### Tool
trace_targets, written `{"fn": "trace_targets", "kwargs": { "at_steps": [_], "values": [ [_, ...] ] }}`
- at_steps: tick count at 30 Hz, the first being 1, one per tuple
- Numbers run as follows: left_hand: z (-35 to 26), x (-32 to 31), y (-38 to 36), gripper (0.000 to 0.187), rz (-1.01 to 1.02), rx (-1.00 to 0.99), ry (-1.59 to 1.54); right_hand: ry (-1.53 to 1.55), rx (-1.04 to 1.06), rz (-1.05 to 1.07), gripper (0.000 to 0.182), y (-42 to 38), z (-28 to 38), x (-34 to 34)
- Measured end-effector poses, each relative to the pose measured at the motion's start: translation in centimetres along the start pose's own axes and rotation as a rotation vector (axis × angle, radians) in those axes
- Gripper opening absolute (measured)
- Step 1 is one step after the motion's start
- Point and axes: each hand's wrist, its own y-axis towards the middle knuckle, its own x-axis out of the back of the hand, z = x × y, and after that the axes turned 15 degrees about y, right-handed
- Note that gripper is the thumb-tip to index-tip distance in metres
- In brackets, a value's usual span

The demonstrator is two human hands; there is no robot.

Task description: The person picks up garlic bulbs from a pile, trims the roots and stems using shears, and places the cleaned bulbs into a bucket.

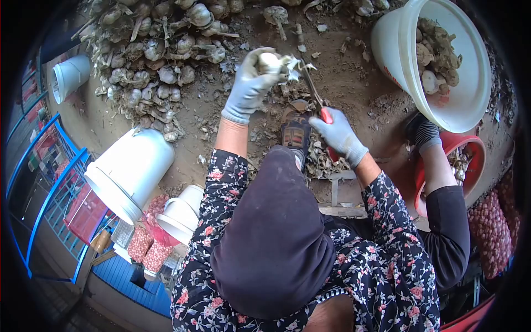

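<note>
My left hand (246, 94), in a grey-white work glove, is closed around a garlic bulb (269, 62), whose neck and torn papery skin point to the right. In my gloved right hand (342, 135) are red-handled shears (327, 115). Their dark blades reach up and left toward the bulb's neck, with the tips close to the loose skin. Beneath both hands lie dry garlic scraps on the dirt floor, and my shoe (295, 128) stands among them.
A large garlic pile (160, 61) lies at upper left. A tilted white bucket (412, 61) holds garlic at upper right; a red tub (478, 160) with garlic sits below it. An upturned white bucket (135, 166) stands left, near blue metal railings (47, 182). Filled net bags (489, 235) lie far right.
</note>
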Motion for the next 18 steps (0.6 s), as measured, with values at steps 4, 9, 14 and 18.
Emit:
{"fn": "trace_targets", "kwargs": {
  "at_steps": [4, 9, 14, 18],
  "values": [
    [-0.1, 3.4, 2.8, 0.032, -0.001, 0.038, -0.153, 0.32, -0.177, -0.055, 0.024, 0.3, -1.7, 0.5],
    [-0.4, 4.8, 13.0, 0.037, -0.391, 0.231, 1.109, 0.281, -0.174, -0.069, 0.026, 1.1, 0.0, 0.1],
    [-3.8, -0.3, 15.2, 0.049, -0.21, 0.283, 1.739, -0.047, -0.063, -0.1, 0.042, 1.6, 0.8, -0.1],
    [-0.4, 2.7, 11.2, 0.051, -0.116, 0.207, 0.936, -0.376, 0.003, -0.201, 0.046, 0.4, 3.0, 1.0]
  ]
}}
